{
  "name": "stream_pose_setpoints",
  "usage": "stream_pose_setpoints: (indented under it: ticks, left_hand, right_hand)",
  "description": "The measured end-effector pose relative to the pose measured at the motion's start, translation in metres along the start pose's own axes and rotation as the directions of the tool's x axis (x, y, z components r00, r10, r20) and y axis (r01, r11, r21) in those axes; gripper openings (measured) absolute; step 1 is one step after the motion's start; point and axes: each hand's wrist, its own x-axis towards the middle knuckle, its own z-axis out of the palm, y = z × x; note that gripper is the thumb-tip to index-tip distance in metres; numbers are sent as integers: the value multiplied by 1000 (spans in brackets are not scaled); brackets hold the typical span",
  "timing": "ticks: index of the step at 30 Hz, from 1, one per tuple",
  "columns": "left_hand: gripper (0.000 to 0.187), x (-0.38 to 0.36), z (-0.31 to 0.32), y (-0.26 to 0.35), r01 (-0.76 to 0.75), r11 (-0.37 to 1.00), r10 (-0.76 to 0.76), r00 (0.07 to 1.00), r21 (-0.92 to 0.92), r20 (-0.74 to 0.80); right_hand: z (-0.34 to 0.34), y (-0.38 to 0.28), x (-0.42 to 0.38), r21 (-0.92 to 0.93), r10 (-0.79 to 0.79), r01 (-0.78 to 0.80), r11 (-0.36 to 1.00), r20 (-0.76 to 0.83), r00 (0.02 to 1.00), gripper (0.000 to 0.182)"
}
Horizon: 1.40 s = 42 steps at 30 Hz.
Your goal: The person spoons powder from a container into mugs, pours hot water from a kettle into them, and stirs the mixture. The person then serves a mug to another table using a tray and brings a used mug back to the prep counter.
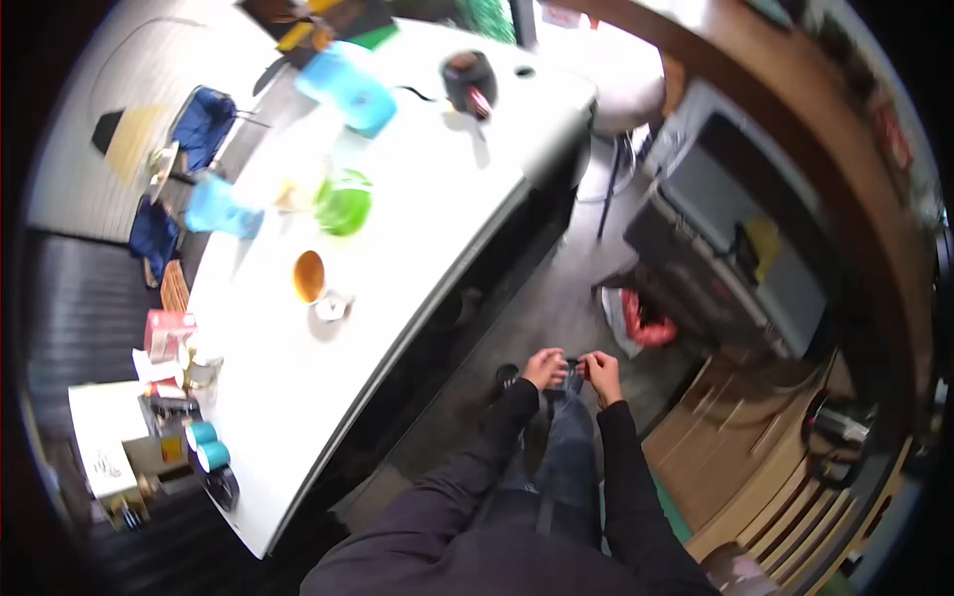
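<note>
My left hand (pixel 544 369) and my right hand (pixel 600 374) are close together in front of my legs, low beside the long white table. The fingers of both are curled in. Between the fingertips shows a small dark thing (pixel 571 365), blurred and too small to name. Both hands seem to pinch it from either side. Dark sleeves cover my arms, and my jeans (pixel 570 442) show just below the hands.
On the white table (pixel 397 288) stand an orange-brown bowl (pixel 309 276), a green container (pixel 345 203), light-blue containers (pixel 358 94) and a black appliance (pixel 468 81). To the right are a large open grey case (pixel 696 268), a red-and-white bag (pixel 641 320) and a slatted wooden bench (pixel 795 517).
</note>
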Motion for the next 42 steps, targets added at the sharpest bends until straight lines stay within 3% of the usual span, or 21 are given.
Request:
stream_pose_setpoints:
  ticks: [3,5,8,11,15,19,23,25,27,28,29,30,33,35,37,39,42]
  left_hand:
    - [33,-49,52,59,-271,962,261,951,42,168]
    - [33,-91,71,105,-347,937,333,924,45,190]
    - [36,-149,81,162,-420,903,394,891,85,224]
    - [37,-187,64,189,-491,866,460,856,93,236]
    - [32,-231,38,209,-631,772,633,774,75,10]
    - [32,-278,16,230,-717,688,719,652,114,-241]
    - [28,-297,-16,255,-819,536,804,423,203,-417]
    - [25,-302,-31,277,-870,438,827,291,227,-480]
    - [25,-303,-49,297,-874,398,833,217,278,-510]
    - [25,-302,-58,308,-872,408,833,236,269,-500]
    - [23,-302,-67,318,-869,381,842,184,317,-507]
    - [22,-302,-76,327,-862,352,849,130,365,-512]
    - [22,-291,-107,350,-871,323,850,95,370,-518]
    - [22,-284,-127,369,-858,345,844,107,380,-525]
    - [22,-271,-138,382,-847,365,830,107,387,-548]
    - [23,-264,-146,385,-813,417,805,123,407,-580]
    - [22,-258,-140,371,-816,385,817,86,430,-570]
  right_hand:
    - [-4,-74,-13,-12,-98,98,995,26,995,23]
    - [-4,-124,-32,-213,-253,264,941,75,964,24]
    - [6,-156,-42,-112,-306,325,939,161,938,24]
    - [31,-182,-64,-42,-253,273,961,265,931,26]
    - [79,-199,-78,18,-147,150,989,348,926,27]
    - [118,-225,-67,-36,-201,252,967,499,843,29]
    - [158,-270,-54,-27,-241,304,952,546,802,29]
    - [182,-301,-53,35,-350,413,910,598,721,30]
    - [207,-351,-69,-6,-350,441,897,601,718,31]
    - [223,-373,-72,20,-399,483,875,594,698,31]
    - [240,-395,-75,48,-450,525,850,585,675,31]
    - [254,-419,-78,82,-514,590,803,598,616,31]
    - [304,-497,-83,206,-693,748,630,585,422,30]
    - [340,-537,-77,352,-757,699,622,498,423,30]
    - [384,-565,-77,570,-787,549,612,368,495,28]
    - [422,-566,-88,676,-773,482,558,211,598,23]
    - [444,-523,-121,655,-771,476,587,274,574,23]
